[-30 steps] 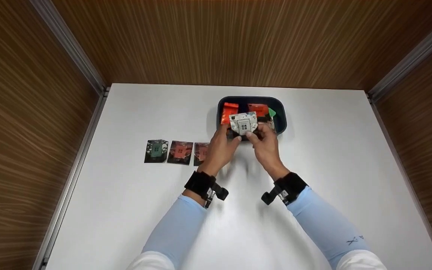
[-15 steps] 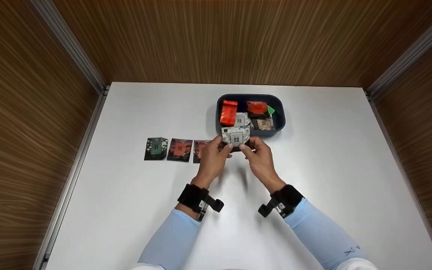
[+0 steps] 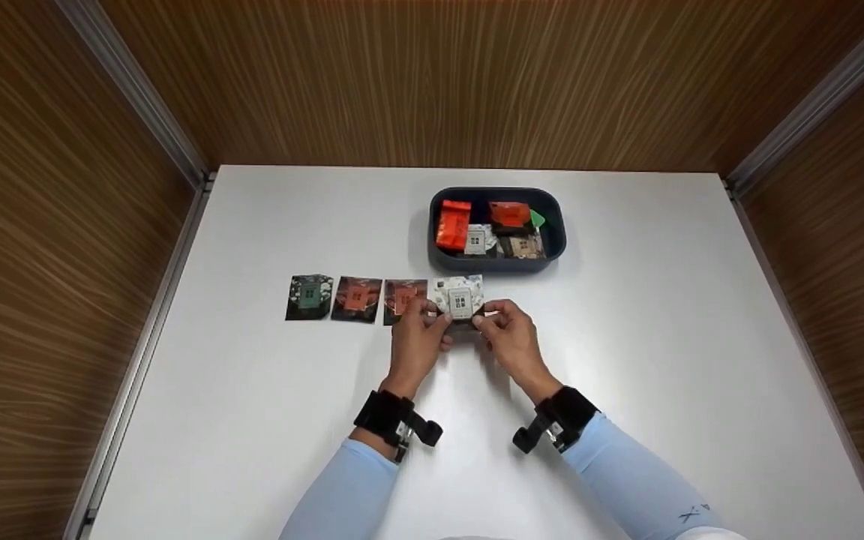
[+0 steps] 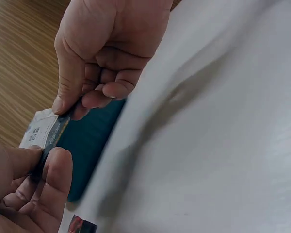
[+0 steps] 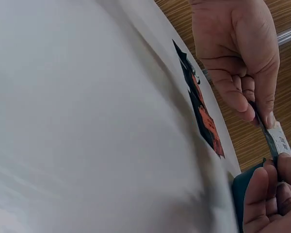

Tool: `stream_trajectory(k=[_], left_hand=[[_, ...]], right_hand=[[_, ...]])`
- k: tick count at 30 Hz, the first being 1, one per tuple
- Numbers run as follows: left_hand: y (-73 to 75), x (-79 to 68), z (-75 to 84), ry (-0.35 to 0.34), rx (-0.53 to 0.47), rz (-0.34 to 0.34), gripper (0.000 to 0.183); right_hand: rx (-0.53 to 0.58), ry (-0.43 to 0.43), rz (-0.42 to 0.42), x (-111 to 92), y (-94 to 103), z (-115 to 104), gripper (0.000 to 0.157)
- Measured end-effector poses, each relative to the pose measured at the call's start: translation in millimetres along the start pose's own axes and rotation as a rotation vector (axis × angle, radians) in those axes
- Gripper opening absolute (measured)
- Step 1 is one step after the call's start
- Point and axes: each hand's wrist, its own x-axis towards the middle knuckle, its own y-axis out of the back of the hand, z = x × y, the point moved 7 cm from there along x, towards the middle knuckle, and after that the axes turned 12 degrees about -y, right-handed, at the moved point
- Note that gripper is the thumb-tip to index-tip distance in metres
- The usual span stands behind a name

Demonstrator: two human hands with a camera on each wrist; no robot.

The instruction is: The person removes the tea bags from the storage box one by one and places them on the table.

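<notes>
A white floral sachet with a dark lower edge and a small window-like label is held between both hands near the middle of the table. The left hand pinches its lower left corner between thumb and fingers. Its lower right corner is pinched by the right hand. In the left wrist view the sachet spans the gap between the two thumbs. Directly to its left lies a row: a green sachet, a red sachet and another red sachet, the last partly covered by the left fingers.
Behind the hands stands a dark blue-green box. It contains an orange-red packet, another white sachet, a red and black sachet, a brownish sachet and a bright green piece. Wood-grain panels enclose the white table.
Both hands have brought the white sachet from over the box toward the body and slightly left, beside the row. The box's contents are now uncovered.
</notes>
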Motion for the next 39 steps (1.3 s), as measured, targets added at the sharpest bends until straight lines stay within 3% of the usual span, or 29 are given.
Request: stream_trajectory(k=[7, 11, 16, 23, 31, 39], left_hand=[[1.6, -0.3, -11.3, 0.01, 0.147, 0.01, 0.014], [-2.2, 0.4, -10.3, -0.018, 0.199, -0.042, 0.01], [-7.7, 0.3, -6.2, -0.064, 0.294, -0.114, 0.021], [-11.0, 0.0, -3.7, -0.066, 0.443, -0.184, 0.035], [-19.7, 5.1, -0.1, -0.133, 0.65, -0.245, 0.045], [-26.6, 7.9, -4.9, -0.077, 0.731, -0.329, 0.054]], right_hand=[[-0.043, -0.039, -0.008, 3, -6.6, 11, 0.028], [-0.051, -0.057, -0.006, 8, -7.6, 14, 0.023], [-0.009, -0.096, -0.011, 17, -8.2, 19, 0.016], [-0.012, -0.11, -0.02, 24, -11.4, 20, 0.011], [-0.227, -0.035, 0.049, 29, -14.6, 11, 0.01], [-0.43, 0.033, 0.127, 32, -18.2, 6, 0.01]])
